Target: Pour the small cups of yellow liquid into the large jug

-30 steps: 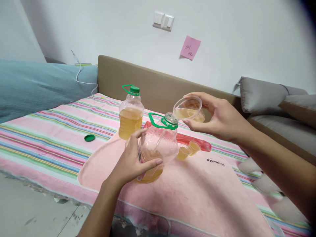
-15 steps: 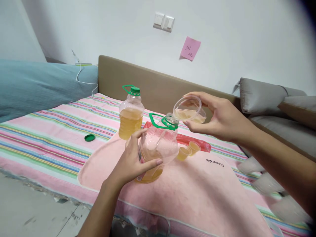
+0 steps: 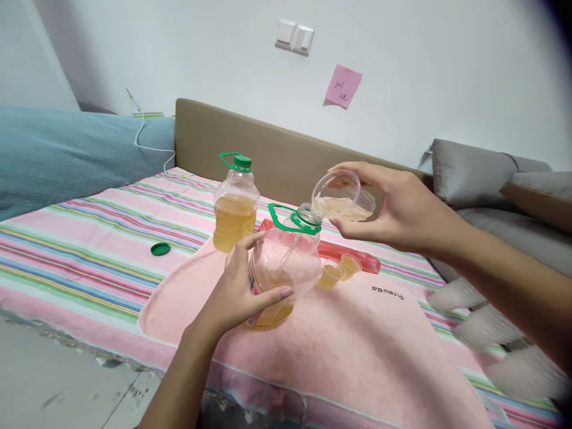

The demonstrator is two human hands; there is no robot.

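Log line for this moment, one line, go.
left hand: grips jug, uncapped | right hand: tips clear cup at jug mouth | nearby: capped bottle, loose green cap, two small cups

White wall [image 3: 447, 71] beyond right grip [image 3: 402, 208]: light switch [image 3: 294, 37], pink sticky note [image 3: 343, 86]; tan headboard [image 3: 223, 131] below; grey sofa [image 3: 473, 173] right; floor [image 3: 53, 381] near-left.

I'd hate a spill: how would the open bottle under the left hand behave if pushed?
The open bottle probably feels light: liquid fills only its bottom. With no cap on, tipping would likely spill. Its thin clear wall may dent under the left hand.
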